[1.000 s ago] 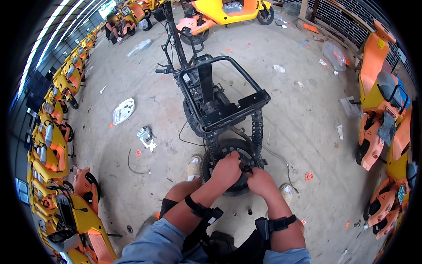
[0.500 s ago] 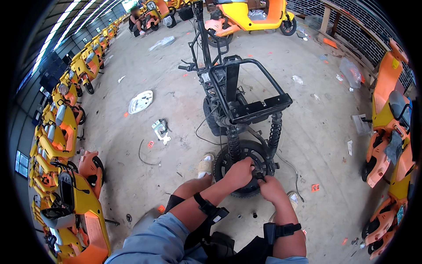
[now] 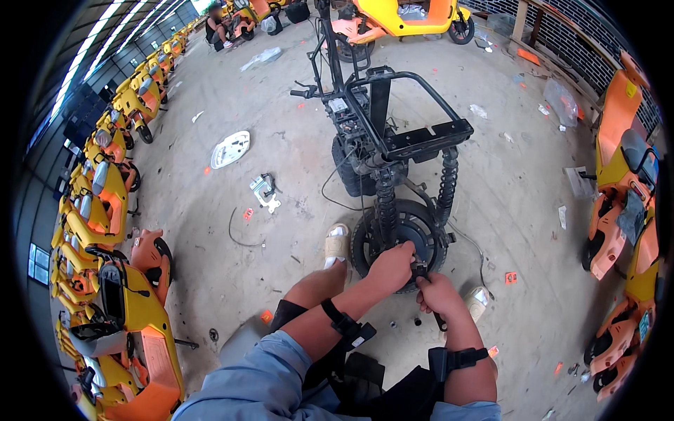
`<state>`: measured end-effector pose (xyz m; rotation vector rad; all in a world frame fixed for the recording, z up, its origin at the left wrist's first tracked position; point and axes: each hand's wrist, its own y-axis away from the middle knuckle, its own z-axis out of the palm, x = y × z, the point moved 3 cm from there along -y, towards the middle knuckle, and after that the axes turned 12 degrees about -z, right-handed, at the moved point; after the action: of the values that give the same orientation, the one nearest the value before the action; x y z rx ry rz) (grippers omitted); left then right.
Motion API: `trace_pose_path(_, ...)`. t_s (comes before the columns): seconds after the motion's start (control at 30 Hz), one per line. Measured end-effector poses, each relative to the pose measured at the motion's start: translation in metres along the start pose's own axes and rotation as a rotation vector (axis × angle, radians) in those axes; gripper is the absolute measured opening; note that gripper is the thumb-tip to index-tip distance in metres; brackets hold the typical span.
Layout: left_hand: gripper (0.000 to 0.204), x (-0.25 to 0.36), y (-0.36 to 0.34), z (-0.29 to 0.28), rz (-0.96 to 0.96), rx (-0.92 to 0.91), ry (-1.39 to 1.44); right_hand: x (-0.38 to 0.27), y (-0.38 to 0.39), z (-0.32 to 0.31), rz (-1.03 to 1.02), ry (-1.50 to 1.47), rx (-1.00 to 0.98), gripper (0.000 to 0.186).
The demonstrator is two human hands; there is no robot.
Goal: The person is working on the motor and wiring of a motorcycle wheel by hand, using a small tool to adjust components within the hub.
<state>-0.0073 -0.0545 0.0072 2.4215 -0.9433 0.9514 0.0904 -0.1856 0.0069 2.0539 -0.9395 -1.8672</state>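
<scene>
A stripped black scooter frame [image 3: 421,144] stands in front of me, its rear wheel [image 3: 365,242] between my feet. Two black coil shock absorbers [image 3: 447,186] rise from beside the wheel. My left hand [image 3: 392,268] is closed at the near side of the wheel, its fingertips at the dark head of a tool. My right hand [image 3: 440,293] is curled round that dark tool [image 3: 420,269], whose black handle end shows below the hand. The exact kind of tool and what its head meets are hidden by my fingers.
On the floor lie a white oval panel [image 3: 230,149], a metal bracket [image 3: 265,193], a loose cable [image 3: 239,235] and small dark parts [image 3: 418,322] near my feet. Yellow and orange scooters [image 3: 105,231] line the left; more stand right and behind. A person [image 3: 215,28] sits far off.
My view has shifted a little, so the scene sits differently in it. Both hands have drawn slightly back from the wheel with the tool, whose handle now shows below my right hand.
</scene>
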Motion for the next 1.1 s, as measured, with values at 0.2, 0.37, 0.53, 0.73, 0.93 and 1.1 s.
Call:
trace_pose_path(0.2,0.015,0.012,-0.004,-0.008,-0.047,-0.048,0.014,-0.002,-0.001,-0.011,0.006,-0.098,0.068,0.043)
trace_pose_path(0.37,0.018,0.011,-0.013,-0.007,-0.064,-0.004,0.054,-0.014,-0.007,-0.016,-0.045,0.041,0.169,0.051)
trace_pose_path(0.53,0.019,0.015,-0.031,-0.005,-0.056,0.019,0.051,-0.008,-0.034,-0.024,-0.138,0.292,0.26,0.06)
trace_pose_path(0.73,0.019,0.022,-0.061,-0.007,-0.051,-0.02,0.036,-0.023,-0.057,-0.046,-0.108,0.358,0.256,0.064)
trace_pose_path(0.93,0.02,0.03,-0.089,-0.012,-0.061,0.005,0.023,-0.04,-0.072,-0.063,-0.077,0.349,0.227,0.065)
trace_pose_path(1.1,0.02,0.028,-0.098,-0.009,-0.115,0.01,0.087,-0.047,-0.073,-0.067,-0.163,0.416,0.279,0.063)
